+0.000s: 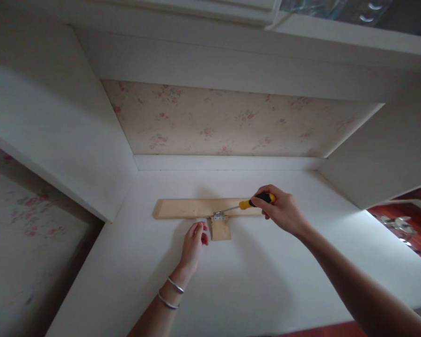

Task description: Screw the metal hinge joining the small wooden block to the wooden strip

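Head view: right hand (284, 213) wraps the screwdriver (247, 204) handle, tip on the hinge (219, 216) — light, stiff wood strip (182, 208); left hand (193, 243) loosely curled, empty, beside the small block (221, 230).

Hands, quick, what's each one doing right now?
Left hand: loosely curled, holding nothing, fingertips beside the small pale wooden block.
Right hand: closed around the yellow-and-black-handled screwdriver, tip at the small silver metal hinge.

**Around the white alcove**

A white tabletop (231, 281) is stretching toward a back wall, where floral wallpaper (224, 121) is showing pale pink blossoms. White side panels (56, 131) are flanking the recess, and a white shelf (231, 61) is running overhead. At far right, a red surface (407, 229) is peeking out with small shiny items lying on it.
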Demonstrator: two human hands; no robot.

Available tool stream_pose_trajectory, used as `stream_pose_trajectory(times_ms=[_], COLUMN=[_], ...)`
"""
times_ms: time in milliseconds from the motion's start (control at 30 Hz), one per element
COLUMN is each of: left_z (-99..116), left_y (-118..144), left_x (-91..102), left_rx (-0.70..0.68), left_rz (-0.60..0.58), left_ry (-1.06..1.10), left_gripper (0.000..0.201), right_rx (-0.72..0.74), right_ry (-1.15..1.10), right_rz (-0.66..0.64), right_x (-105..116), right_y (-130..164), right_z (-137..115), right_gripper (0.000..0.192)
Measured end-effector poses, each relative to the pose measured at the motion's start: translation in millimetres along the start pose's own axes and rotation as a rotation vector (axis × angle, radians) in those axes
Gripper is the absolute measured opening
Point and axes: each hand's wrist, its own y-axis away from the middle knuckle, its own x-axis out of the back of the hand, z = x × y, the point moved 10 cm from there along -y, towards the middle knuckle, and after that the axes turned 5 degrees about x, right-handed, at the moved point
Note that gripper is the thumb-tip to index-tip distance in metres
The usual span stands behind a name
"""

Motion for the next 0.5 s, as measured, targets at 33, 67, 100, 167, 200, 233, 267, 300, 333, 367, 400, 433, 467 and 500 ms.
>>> stream_pose_trajectory(times_ms=[33, 67, 100, 167, 200, 233, 267, 300, 333, 367, 400, 433, 467, 500], left_z=[-0.6, -1.5, -2.2, -2.9, -2.9, -2.7, -2.5, -2.4, -2.5, -2.7, -2.8, -2.4, -1.3, 1.2], left_y=[-0.1, -0.4, -0.8, -1.7, -2.0, -2.4, -2.6, -2.8, -2.9, -3.0, -2.9, -2.8, -2.6, -2.4], left_x=[1.2, 2.2, 2.8, 3.5, 3.4, 3.2, 2.6, 1.8, 0.9, 0.0, -0.6, -0.9, -1.1, -1.1], left_rx=[0.002, 0.009, 0.017, 0.032, 0.038, 0.040, 0.042, 0.041, 0.041, 0.038, 0.032, 0.021, 0.003, -0.026], left_rz=[0.000, -0.001, -0.002, 0.000, 0.001, 0.002, 0.003, 0.001, -0.002, -0.005, -0.007, -0.007, -0.008, -0.006], left_ry=[0.012, 0.026, 0.040, 0.058, 0.062, 0.062, 0.061, 0.057, 0.049, 0.036, 0.017, -0.014, -0.064, -0.139], left_gripper=[0.036, 0.036, 0.035, 0.034, 0.034, 0.033, 0.033, 0.033, 0.033, 0.033, 0.033, 0.033, 0.033, 0.033], right_rx=[0.015, 0.029, 0.042, 0.065, 0.082, 0.108, 0.146, 0.198, 0.264, 0.340, 0.420, 0.497, 0.558, 0.606], right_ry=[0.038, 0.077, 0.116, 0.194, 0.234, 0.277, 0.319, 0.356, 0.389, 0.411, 0.425, 0.439, 0.450, 0.463], right_rz=[-0.012, -0.022, -0.031, -0.058, -0.075, -0.096, -0.122, -0.153, -0.192, -0.235, -0.283, -0.337, -0.394, -0.457], right_x=[-1.6, -3.0, -4.1, -5.8, -6.6, -7.9, -10.0, -13.1, -17.7, -23.1, -29.5, -36.6, -43.7, -51.0], right_y=[-3.8, -7.2, -10.3, -15.9, -18.7, -21.6, -24.7, -27.8, -30.9, -33.7, -36.1, -38.2, -40.5, -42.7], right_z=[-3.1, -6.2, -9.4, -17.5, -23.2, -30.6, -40.0, -51.3, -64.1, -77.8, -91.6, -104.4, -115.2, -123.9], right_gripper=[0.032, 0.031, 0.030, 0.028, 0.028, 0.027, 0.026, 0.025, 0.024, 0.023, 0.022, 0.023, 0.023, 0.023])
